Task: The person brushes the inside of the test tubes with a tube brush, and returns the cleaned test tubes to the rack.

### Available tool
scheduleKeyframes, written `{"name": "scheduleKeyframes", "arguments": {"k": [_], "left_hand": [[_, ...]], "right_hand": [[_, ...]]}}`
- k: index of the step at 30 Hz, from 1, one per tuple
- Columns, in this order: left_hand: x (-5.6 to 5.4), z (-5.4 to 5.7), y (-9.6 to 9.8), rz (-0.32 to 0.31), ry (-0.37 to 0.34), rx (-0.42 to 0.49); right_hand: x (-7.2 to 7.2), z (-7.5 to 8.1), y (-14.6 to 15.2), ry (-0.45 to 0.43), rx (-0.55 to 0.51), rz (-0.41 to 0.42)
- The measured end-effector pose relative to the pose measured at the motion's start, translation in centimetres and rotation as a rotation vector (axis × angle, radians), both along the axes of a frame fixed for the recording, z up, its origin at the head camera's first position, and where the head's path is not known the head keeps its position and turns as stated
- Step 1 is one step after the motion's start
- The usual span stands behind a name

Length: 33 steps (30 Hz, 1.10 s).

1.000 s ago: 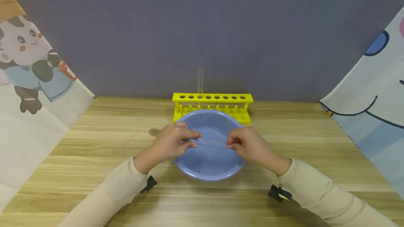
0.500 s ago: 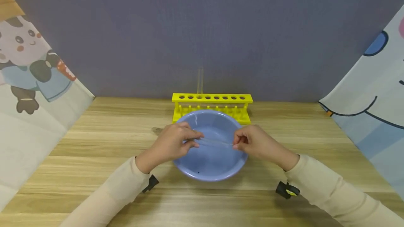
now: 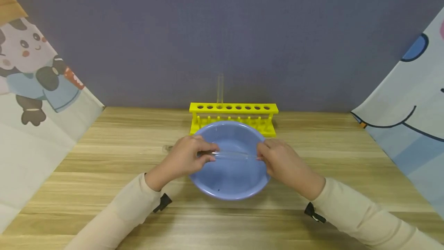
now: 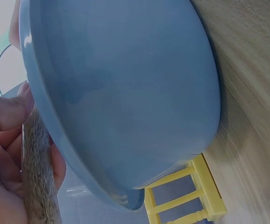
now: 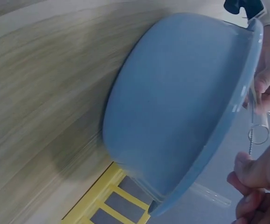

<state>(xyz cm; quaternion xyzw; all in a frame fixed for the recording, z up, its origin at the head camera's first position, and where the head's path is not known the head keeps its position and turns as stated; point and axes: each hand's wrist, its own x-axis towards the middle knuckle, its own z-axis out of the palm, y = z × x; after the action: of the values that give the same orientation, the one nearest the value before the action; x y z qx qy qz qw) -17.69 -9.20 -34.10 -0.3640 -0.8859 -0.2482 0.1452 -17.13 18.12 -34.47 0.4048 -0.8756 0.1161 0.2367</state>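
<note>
My left hand (image 3: 184, 161) holds a clear glass test tube (image 3: 230, 155) lying roughly level over the blue basin (image 3: 230, 196). Inside the tube's closed end, the left wrist view shows the brown bristles (image 4: 40, 172) of a test tube brush, with my left fingers and thumb around the glass. From the tube's open mouth (image 5: 259, 134) comes the brush's twisted wire handle (image 5: 251, 147). My right hand (image 3: 286, 165) pinches that wire between thumb and fingers, slightly apart from the mouth. Fingers hide part of the tube in the head view.
Behind the basin stands a yellow test tube rack (image 3: 236, 108) with one clear test tube (image 3: 220, 90) upright in it. All this is on a wood-grain table (image 3: 114, 146). A grey panel (image 3: 222, 30) closes the back, with printed cloths at both sides.
My right hand moved right, away from the left hand, then turned so its knuckles face up more. My left hand shifted slightly right and back, still holding the tube.
</note>
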Motion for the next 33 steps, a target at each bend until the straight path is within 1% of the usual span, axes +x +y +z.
{"name": "scheduleKeyframes", "arguments": {"k": [5,9,14,16,21,28,31,33], "left_hand": [[-0.1,0.0,0.0,-0.005,-0.076,0.010],[-0.2,0.1,0.0,-0.014,-0.164,0.015],[-0.3,0.3,-0.1,-0.011,-0.274,0.035],[-0.3,0.3,-0.1,-0.006,-0.304,0.038],[-0.4,0.4,-0.2,0.002,-0.365,0.047],[-0.6,0.4,-0.4,-0.015,-0.427,0.072],[-0.6,0.5,-0.5,-0.014,-0.445,0.078],[-0.7,0.5,-0.5,-0.013,-0.449,0.078]], "right_hand": [[0.0,-0.4,0.3,0.087,0.020,0.008],[0.0,-0.7,0.7,0.158,0.020,0.026],[0.0,-1.0,1.1,0.202,0.028,0.031],[0.1,-1.0,1.3,0.215,0.031,0.035],[0.0,-1.2,1.6,0.258,0.018,0.056],[-0.2,-1.2,1.9,0.310,-0.002,0.077],[-0.3,-1.1,2.1,0.308,-0.005,0.079],[-0.3,-1.1,2.3,0.291,-0.001,0.072]]}}
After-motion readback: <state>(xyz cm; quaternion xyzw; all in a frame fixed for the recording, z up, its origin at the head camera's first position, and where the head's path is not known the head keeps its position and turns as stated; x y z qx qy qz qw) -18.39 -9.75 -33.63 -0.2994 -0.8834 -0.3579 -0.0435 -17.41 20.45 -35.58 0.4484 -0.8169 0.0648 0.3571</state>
